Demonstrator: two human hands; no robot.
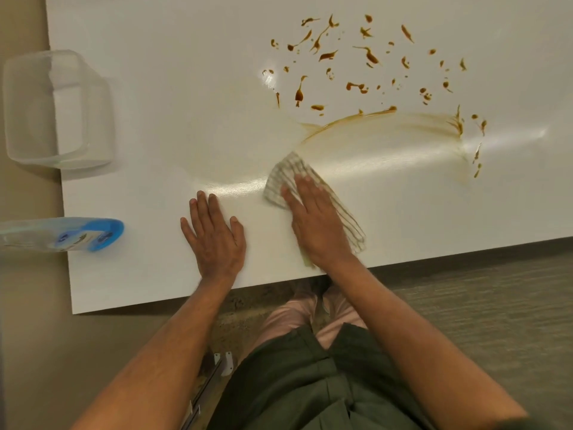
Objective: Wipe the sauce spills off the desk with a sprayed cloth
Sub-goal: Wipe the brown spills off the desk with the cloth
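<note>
Desk: a white desk (403, 206) fills the upper part of the view, its near edge running from lower left up to the right.
Sauce spills: brown sauce spills (366, 57) lie scattered as drops and streaks over the far right part of the desk; below them a thin smeared arc (347, 119) curves from near the cloth out to the right.
Cloth: a pale striped cloth (286, 175) lies flat on the desk just near of the arc's left end, between the spills and the near edge.
Right hand: the right hand (313, 221) lies flat on the cloth with straight fingers, pressing it to the desk; cloth shows beyond the fingertips and along the right side.
Left hand: the left hand (214, 237) rests palm down on the bare desk, fingers spread, just left of the cloth and not touching it.
Spray bottle: a spray bottle with blue parts (77, 234) lies at the near left edge.
Container: a clear plastic container (55, 110) stands at the far left edge.
</note>
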